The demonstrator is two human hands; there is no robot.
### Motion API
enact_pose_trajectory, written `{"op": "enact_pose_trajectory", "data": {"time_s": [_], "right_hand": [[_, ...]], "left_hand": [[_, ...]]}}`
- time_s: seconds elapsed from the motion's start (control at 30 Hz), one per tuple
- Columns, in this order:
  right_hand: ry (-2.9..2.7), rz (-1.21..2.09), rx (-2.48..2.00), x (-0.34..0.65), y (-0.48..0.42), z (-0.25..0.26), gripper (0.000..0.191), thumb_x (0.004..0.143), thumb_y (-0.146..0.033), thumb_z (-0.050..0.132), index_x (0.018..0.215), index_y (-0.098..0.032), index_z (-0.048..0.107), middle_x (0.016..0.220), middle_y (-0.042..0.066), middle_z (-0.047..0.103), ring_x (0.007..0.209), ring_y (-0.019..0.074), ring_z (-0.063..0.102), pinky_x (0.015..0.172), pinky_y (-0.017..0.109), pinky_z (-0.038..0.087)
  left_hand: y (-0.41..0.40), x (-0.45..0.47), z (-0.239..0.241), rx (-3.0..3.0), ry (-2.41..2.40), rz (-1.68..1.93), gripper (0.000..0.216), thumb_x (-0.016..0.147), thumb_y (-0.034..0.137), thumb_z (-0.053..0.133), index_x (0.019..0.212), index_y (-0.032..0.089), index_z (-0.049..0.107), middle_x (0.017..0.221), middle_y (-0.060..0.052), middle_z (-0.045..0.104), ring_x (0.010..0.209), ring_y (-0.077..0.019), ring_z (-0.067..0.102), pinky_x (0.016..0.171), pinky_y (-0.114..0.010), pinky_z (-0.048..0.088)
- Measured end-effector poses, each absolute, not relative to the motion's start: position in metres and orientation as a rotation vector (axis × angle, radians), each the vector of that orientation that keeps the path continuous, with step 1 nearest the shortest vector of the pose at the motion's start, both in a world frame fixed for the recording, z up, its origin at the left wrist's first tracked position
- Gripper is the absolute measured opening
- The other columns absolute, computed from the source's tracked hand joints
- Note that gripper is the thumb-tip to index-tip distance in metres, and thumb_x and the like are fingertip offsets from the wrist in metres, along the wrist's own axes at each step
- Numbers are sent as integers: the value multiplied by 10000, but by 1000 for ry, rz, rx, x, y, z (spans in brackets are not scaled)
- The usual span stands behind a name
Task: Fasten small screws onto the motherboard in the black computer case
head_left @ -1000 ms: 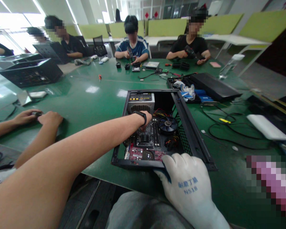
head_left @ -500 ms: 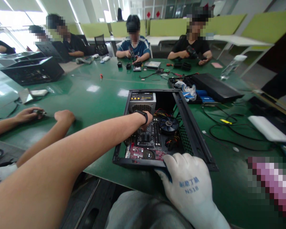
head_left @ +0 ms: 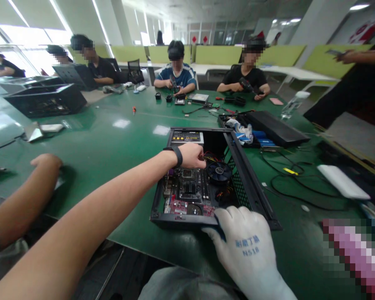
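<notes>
An open black computer case (head_left: 253,187) lies flat on the green table. Inside it are a motherboard (head_left: 189,191), a round cooler fan (head_left: 219,171) and a power supply (head_left: 186,136) at the far end. My bare left hand (head_left: 192,155), with a black band on the wrist, reaches into the case. Its fingers are curled together beside the coloured cables (head_left: 213,158) next to the power supply, and what they pinch is hidden. My right hand (head_left: 245,243), in a white glove, grips the near rim of the case with the thumb over the edge.
A neighbour's forearm (head_left: 21,200) rests on the table at the left. Black cables (head_left: 300,187) and a white flat object (head_left: 339,181) lie to the right. A second open chassis (head_left: 265,123), another case (head_left: 46,100) and seated people with tools are further back.
My left hand has lifted off the motherboard and moved back toward the cables by the power supply. The neighbour's hands drew away to the left. My gloved right hand stayed on the rim.
</notes>
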State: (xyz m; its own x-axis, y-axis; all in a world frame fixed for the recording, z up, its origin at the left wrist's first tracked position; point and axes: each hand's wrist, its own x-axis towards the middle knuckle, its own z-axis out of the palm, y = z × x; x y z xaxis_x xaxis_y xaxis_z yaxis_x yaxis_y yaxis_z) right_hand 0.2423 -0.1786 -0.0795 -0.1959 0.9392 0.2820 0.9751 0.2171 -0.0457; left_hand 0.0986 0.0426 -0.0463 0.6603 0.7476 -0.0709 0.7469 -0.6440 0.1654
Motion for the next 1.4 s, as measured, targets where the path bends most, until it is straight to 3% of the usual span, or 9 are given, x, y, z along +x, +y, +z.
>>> {"op": "enact_pose_trajectory", "data": {"time_s": [0.37, 0.57, 0.77, 1.17, 1.4], "right_hand": [[-2281, -435, -1906, 245, -12, -79, 415, 882, -564, 511, 1010, -176, 584, 976, 114, 610, 916, 243, 505, 734, 354, 260], [-2242, -441, -1990, 246, 93, -71, 476, 898, -535, 526, 1164, -143, 576, 1157, 124, 587, 1063, 241, 543, 906, 420, 414], [-2217, -412, -2072, 243, 152, -70, 432, 903, -433, 577, 1238, -161, 557, 1238, 103, 571, 1059, 212, 583, 896, 434, 500], [-2285, -465, -2019, 241, 128, -73, 428, 908, -468, 553, 1223, -179, 561, 1221, 84, 577, 1055, 207, 578, 906, 446, 485], [-2316, -497, -1933, 238, 47, -82, 456, 894, -561, 470, 1104, -170, 574, 1064, 139, 619, 998, 267, 520, 822, 383, 316]], "left_hand": [[16, 47, -8, 2419, 1207, 723, 226, 767, 330, 574, 917, 167, 620, 744, 7, 669, 640, -99, 574, 637, -227, 463], [2, 34, -17, 2291, 1207, 790, 222, 762, 316, 592, 933, 174, 605, 774, 4, 683, 646, -96, 598, 638, -223, 494], [-11, 23, -35, 2218, 1231, 744, 214, 763, 301, 604, 937, 177, 609, 813, -13, 703, 685, -112, 620, 676, -242, 516], [-18, 7, -35, 2253, 1245, 844, 225, 766, 284, 610, 952, 159, 621, 808, -18, 691, 691, -122, 616, 687, -263, 510], [10, 13, -6, 2413, 1323, 916, 238, 758, 295, 616, 942, 147, 642, 774, -18, 684, 674, -123, 602, 668, -258, 485]]}}
